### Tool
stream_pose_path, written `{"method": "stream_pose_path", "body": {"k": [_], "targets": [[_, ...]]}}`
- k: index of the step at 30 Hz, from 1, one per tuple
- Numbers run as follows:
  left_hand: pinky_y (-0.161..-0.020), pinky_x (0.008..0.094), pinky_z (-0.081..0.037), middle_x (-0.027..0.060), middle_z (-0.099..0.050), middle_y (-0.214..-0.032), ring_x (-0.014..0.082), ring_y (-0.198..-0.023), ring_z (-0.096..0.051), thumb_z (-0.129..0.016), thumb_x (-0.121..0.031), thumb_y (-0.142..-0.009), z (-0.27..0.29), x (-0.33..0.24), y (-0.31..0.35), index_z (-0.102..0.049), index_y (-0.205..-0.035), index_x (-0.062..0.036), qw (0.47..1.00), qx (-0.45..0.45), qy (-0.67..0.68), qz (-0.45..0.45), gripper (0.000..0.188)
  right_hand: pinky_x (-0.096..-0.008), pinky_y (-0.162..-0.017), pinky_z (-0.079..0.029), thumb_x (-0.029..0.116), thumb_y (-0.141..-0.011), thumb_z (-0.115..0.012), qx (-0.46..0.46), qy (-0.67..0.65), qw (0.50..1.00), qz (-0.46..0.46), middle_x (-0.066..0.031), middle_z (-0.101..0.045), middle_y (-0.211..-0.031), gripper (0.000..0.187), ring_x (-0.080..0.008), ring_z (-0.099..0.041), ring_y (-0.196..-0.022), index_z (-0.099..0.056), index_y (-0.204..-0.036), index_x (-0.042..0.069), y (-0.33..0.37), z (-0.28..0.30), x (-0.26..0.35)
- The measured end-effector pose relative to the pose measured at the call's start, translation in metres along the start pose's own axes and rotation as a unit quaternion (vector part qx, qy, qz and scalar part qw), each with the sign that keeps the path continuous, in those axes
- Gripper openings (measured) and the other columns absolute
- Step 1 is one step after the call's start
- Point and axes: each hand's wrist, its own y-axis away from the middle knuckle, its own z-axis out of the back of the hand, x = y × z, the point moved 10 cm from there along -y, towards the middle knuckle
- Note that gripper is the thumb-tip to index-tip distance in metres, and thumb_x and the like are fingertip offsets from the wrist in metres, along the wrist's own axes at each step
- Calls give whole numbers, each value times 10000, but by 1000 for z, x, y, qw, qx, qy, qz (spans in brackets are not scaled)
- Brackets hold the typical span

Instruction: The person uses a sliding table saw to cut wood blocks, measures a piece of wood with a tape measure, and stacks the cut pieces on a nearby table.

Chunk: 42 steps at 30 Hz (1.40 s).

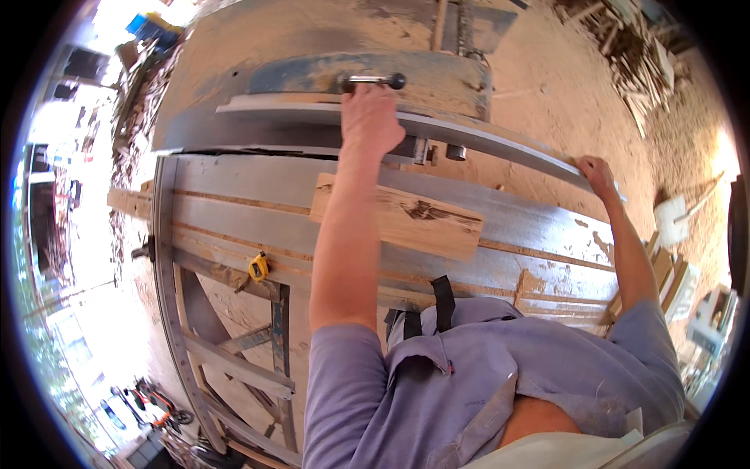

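Note:
My left hand (369,121) reaches over a long metal fence (500,139) on a saw table. Its fingers close at a lever handle (375,80) with a black knob, though the fingertips are partly hidden. At the fence's right end, my right hand (598,177) is closed round the metal. A short wooden board (422,219) with dark knot marks lies on the sliding table (539,205) under my left forearm, apart from both hands. Thin light wood strips run along the fence's far side.
A yellow tape measure (258,266) rests at the table's near left edge, above an open metal frame (234,366). Scrap wood is heaped at far right (637,62) and far left. Sawdust covers the floor (547,86). A shovel (673,219) stands at the right.

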Motion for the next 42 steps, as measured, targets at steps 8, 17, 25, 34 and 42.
{"method": "stream_pose_path", "body": {"k": [8, 17, 25, 34, 42], "targets": [[-1085, 480, -428, 59, -689, -1213, 267, -1254, -564, -759, -126, -780, -18, 22, 18, -748, -1166, -104, 997, 54, 34, 35, 387, -445, -760, -536, 345, -973, -571, -84, 47, 995, 22, -210, -726, -855, 364, -375, -721, -834, -768, -934, 41, 28, 33, 47], [-1023, 495, -433, 57, -694, -1195, 266, -1239, -562, -701, -76, -773, 3, 4, 13, -740, -1132, -88, 1000, -5, 29, 1, 361, -423, -765, -543, 301, -948, -592, -89, -15, 996, 29, -211, -743, -889, 346, -333, -735, -831, -783, -1019, 21, 22, 12, 7], [-1026, 447, -412, 9, -696, -1144, 238, -1228, -554, -747, -91, -742, -14, 23, 29, -744, -1058, -111, 999, 8, 32, 25, 316, -433, -780, -546, 292, -934, -603, -98, 3, 995, 12, -211, -739, -871, 322, -356, -733, -854, -800, -1025, 54, 39, 36, 46], [-1024, 444, -410, -22, -711, -1169, 214, -1227, -546, -752, -110, -755, -6, 14, 33, -760, -1093, -138, 999, -36, 34, 1, 339, -412, -786, -555, 266, -928, -584, -120, 14, 993, 13, -209, -754, -885, 332, -335, -742, -826, -795, -1058, 45, 46, 28, 25], [-1037, 429, -409, -19, -705, -1178, 223, -1218, -545, -773, -92, -714, -5, 12, 33, -760, -1113, -124, 999, -14, 45, 6, 400, -429, -802, -554, 284, -949, -561, -109, 1, 994, -2, -219, -754, -914, 353, -355, -741, -846, -793, -1053, 39, 49, 26, 30]]}}
